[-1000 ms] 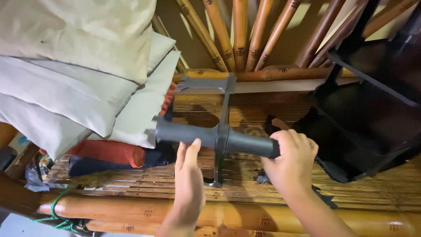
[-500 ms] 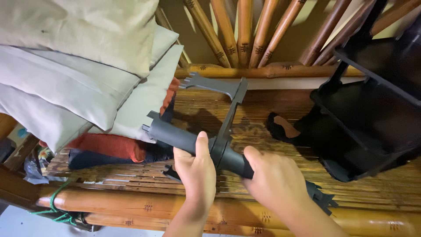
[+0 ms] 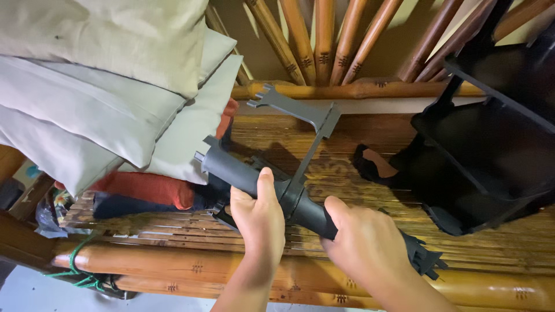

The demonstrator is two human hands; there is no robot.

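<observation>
Nearest to us, our left hand (image 3: pixel 261 216) is wrapped around the middle of a dark grey plastic tube (image 3: pixel 263 185), thumb up over the top, fingers curled under and closed on it. Our right hand (image 3: pixel 370 248) grips the same tube at its lower right end, fingers closed round it, thumb pointing toward the left hand. The two hands are near each other but not touching.

The tube lies tilted, high end at upper left, low end under our right hand, held just above a bamboo slat bench (image 3: pixel 324 156). A flat grey bracket arm (image 3: pixel 303 124) runs from a collar on the tube up and away to a forked end near the bench's back rail. A dark jagged plastic piece (image 3: pixel 425 260) sticks out just past our right hand.

Below our hands, the thick bamboo front pole (image 3: pixel 173 268) of the bench, with green cord (image 3: pixel 78 271) tied on at left.

Left, a stack of pale cushions (image 3: pixel 104 86) on folded red cloth (image 3: pixel 144 188) and dark blue cloth (image 3: pixel 124 205); the tube's high end is just beside the stack.

Right, a black plastic shelf unit (image 3: pixel 491 156) rests on the slats, well apart from the tube.

Farthest, upright bamboo poles (image 3: pixel 324 40) form the backrest.
</observation>
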